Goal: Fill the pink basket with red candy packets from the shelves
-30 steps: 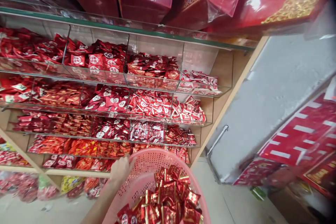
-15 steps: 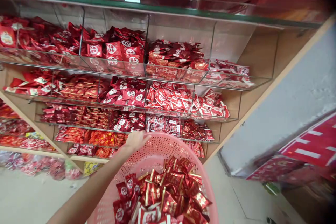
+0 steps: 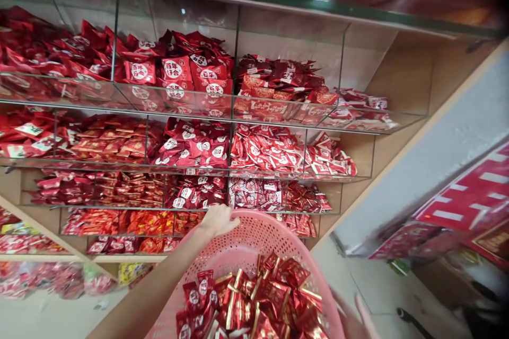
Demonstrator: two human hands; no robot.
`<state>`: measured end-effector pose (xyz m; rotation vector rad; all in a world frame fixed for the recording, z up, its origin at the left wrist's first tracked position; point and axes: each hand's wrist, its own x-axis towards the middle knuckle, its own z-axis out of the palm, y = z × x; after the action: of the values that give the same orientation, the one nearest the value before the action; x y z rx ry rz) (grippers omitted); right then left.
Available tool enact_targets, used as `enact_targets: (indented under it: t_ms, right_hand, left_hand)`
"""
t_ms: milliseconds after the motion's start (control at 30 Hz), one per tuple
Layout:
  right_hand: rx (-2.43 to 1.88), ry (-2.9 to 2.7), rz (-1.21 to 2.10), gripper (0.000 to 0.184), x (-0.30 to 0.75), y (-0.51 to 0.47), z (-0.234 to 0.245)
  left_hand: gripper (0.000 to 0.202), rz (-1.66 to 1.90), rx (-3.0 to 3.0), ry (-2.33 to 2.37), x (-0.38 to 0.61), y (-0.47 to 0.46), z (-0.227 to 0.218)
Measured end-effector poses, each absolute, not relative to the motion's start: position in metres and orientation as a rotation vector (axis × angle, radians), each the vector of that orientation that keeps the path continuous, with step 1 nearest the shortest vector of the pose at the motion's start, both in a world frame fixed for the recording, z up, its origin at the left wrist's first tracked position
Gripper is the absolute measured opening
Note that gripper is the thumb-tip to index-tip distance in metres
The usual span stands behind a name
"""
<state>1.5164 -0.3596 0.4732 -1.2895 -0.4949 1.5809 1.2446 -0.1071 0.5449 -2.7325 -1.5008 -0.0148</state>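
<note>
A pink perforated plastic basket [image 3: 254, 233] is in front of me, with small wrapped packets [image 3: 274, 296] inside, some shiny red and gold and some dark red with white round labels. My left hand [image 3: 218, 221] grips the basket's far rim, fingers over the edge and thumb along it. Low at the right, my right hand [image 3: 358, 315] is partly in view beside the basket's outer wall. It is blurred, with its fingers apart and nothing seen in them; whether it touches the basket I cannot tell.
Ahead, glass-fronted shelves [image 3: 302, 122] hold several compartments of red packets [image 3: 177, 77]. Clear bags [image 3: 67, 278] of packets sit low on the left. To the right are a grey wall [image 3: 445, 132], red printed sheets [image 3: 457, 196] and a cardboard box [image 3: 441, 280] on the tiled floor.
My right hand has come into view at the basket's right side. My left hand stays on the rim. The shelves look closer, and the basket sits slightly lower and further right.
</note>
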Motion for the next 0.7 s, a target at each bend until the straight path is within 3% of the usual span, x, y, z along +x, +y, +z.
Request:
enact_targets:
  t_ms: [100,267,533,700]
  right_hand:
    - [-1.270,-0.512,1.531,0.062,1.530,-0.306,0.488]
    - [-1.228,-0.731,1.596,0.046,1.513,-0.242,0.514]
    - [-1.438,-0.894,1.610,0.043,1.487,-0.237,0.516]
    - [-1.414,-0.917,1.642,0.042,1.483,-0.234,0.515]
  left_hand:
    - [0.046,-0.007,-2.776,-1.434,1.251,-0.108,0.542]
    - [0.047,-0.002,-2.803,-1.426,1.254,-0.113,0.541]
    - [0.045,-0.001,-2.822,-1.425,1.234,-0.113,0.543]
    - [0.062,-0.061,-2.788,-1.647,1.209,-0.114,0.544]
